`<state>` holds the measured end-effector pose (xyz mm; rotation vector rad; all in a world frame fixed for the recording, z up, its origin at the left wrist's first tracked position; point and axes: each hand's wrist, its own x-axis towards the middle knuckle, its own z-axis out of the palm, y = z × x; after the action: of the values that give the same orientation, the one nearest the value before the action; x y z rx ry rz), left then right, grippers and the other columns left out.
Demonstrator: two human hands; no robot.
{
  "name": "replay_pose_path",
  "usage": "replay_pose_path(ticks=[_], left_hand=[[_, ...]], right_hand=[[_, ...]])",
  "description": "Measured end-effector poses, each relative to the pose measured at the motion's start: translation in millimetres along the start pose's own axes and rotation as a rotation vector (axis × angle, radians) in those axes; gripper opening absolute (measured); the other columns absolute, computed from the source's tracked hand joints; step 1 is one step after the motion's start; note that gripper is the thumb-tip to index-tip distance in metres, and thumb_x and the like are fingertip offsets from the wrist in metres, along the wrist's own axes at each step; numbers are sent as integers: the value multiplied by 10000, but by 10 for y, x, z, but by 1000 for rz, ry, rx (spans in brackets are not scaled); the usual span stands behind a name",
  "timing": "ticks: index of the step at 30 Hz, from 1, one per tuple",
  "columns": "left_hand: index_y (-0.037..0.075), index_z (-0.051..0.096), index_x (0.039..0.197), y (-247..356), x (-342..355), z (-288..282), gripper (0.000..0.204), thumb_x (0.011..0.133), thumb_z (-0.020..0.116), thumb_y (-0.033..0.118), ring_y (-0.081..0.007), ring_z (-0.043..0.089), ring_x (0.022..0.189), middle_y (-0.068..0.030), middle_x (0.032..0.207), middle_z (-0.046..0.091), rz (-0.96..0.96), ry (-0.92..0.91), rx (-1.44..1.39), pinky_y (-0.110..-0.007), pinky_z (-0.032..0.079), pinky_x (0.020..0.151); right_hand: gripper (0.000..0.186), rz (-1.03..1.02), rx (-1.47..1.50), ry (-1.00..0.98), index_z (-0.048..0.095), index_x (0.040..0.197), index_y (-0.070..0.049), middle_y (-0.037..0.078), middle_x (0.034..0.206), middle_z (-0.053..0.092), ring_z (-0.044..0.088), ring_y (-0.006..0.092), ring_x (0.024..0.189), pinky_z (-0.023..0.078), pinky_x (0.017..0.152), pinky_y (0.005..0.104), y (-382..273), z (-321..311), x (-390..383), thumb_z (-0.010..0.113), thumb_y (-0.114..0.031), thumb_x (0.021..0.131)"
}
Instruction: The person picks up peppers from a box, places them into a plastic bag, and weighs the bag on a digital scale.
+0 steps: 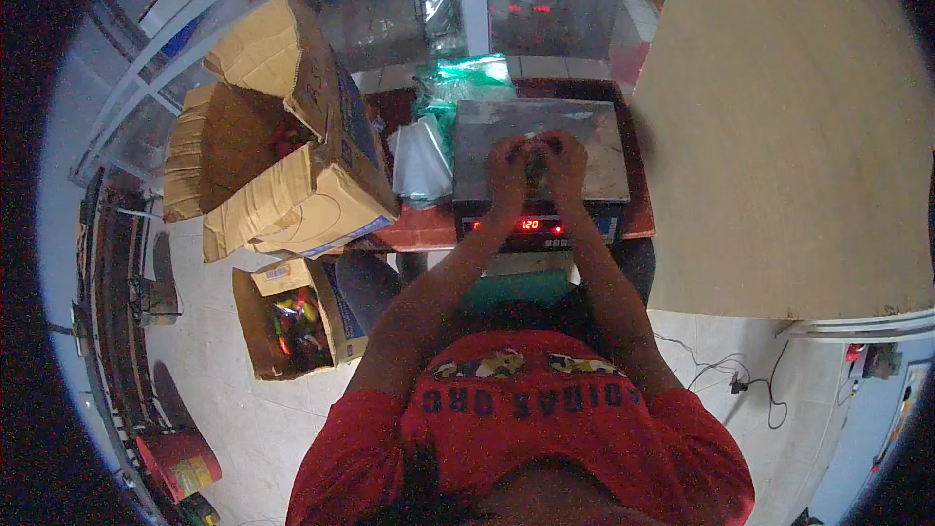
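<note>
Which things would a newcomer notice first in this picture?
Probably the glowing red digits on the front of the scale, with the left hand and right hand close together over its top. Then the big open cardboard box at the left, and the large pale board filling much of the right.

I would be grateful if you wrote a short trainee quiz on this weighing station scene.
1. True or false: the left hand and right hand are far apart, at opposite edges of the scale.
2. Which lies between the large open box and the scale?
A) red tub
B) whitish plastic
C) black cable
3. Fill in: the lit digits on the display glow ____.

Key: 1. False, they are close together over the plate; 2. B; 3. red.
</note>
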<state>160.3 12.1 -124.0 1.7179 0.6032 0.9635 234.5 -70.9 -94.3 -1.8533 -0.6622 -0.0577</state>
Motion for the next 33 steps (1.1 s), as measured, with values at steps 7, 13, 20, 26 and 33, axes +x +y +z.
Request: replay_pose_path(ticks=[7,13,20,26,33], left_hand=[[11,636,1039,52,-83,-6,209,855,595,101,-315,565,996,-156,1049,597,196,-53,7,-404,438,877],[44,637,1080,167,-143,-58,234,853,585,66,-318,566,984,-136,1093,582,248,-28,10,-400,445,881],[62,621,1118,343,-139,-74,288,832,592,45,-344,555,1010,-147,1126,562,351,-3,212,-425,447,867],[58,613,1100,426,-179,-137,264,839,573,65,-340,537,1041,-135,1137,562,296,23,191,-443,415,887],[90,610,1101,470,-202,-217,250,891,541,204,-320,540,1046,-128,1135,568,375,-1,606,-475,389,858]], right_hand=[[148,-122,-196,213,626,866,-60,117,836,662,623,322,791,473,732,436,284,121,20,696,-152,774],[185,13,-55,73,643,911,-50,120,845,666,636,304,813,482,740,416,75,64,-10,703,-148,765],[156,-94,-66,88,638,891,-34,126,837,663,647,272,774,500,707,378,86,44,-22,680,-147,792],[149,-22,12,54,635,895,-31,123,825,662,650,272,761,502,702,375,6,66,-62,673,-143,804],[152,-25,-62,57,622,903,-23,142,849,654,648,296,782,497,713,382,42,56,-41,663,-131,804]])
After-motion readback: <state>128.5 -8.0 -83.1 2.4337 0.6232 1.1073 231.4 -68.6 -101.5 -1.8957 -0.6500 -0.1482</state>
